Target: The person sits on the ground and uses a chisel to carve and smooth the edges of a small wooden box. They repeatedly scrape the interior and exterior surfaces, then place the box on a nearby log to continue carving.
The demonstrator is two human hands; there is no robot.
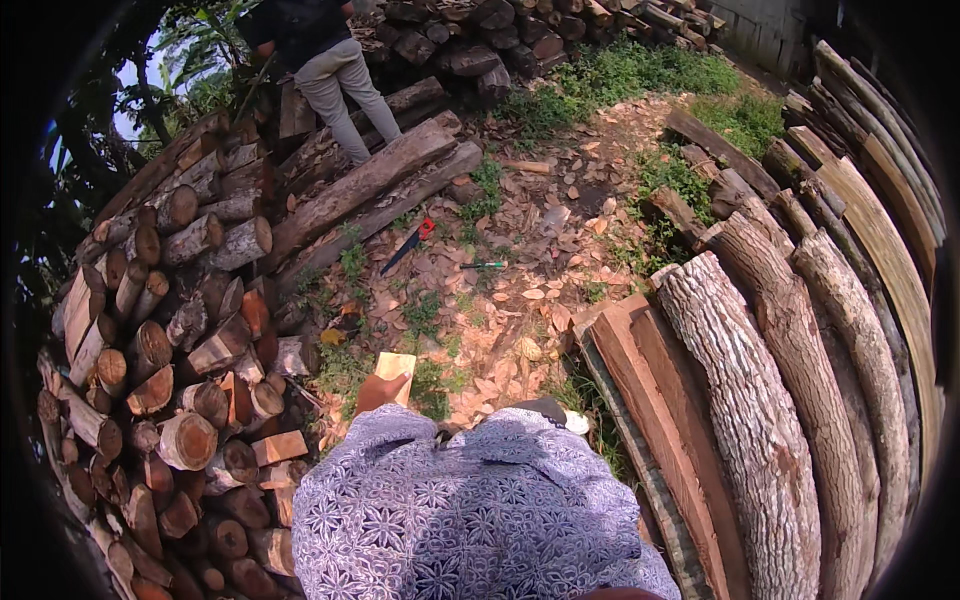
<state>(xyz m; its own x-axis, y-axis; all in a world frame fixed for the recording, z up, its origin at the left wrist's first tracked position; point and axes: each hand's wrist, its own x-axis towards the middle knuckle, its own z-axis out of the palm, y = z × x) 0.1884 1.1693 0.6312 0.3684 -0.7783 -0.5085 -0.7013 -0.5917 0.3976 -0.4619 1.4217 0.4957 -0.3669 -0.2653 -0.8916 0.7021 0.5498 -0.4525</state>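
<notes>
Low in front of my patterned shirt, my left hand (pixel 377 393) is closed round a short, pale, squared wood block (pixel 397 367). Its thumb lies along the block's lower part; the rest of the fingers are mostly hidden. My right hand does not show. Farther ahead on the leaf-strewn ground lies a handsaw (pixel 408 246) with a dark blade and a red-orange handle. Just right of the saw is a thin tool (pixel 484 265) with a green part, too small to name. Neither tool is touched by my visible hand.
A tall stack of cut logs (pixel 187 441) rises on my left. Long logs and beams (pixel 742 400) line my right. Two thick timbers (pixel 365 190) lie ahead to the left, by a standing person (pixel 340 85). Another wood pile (pixel 480 40) stands at the back.
</notes>
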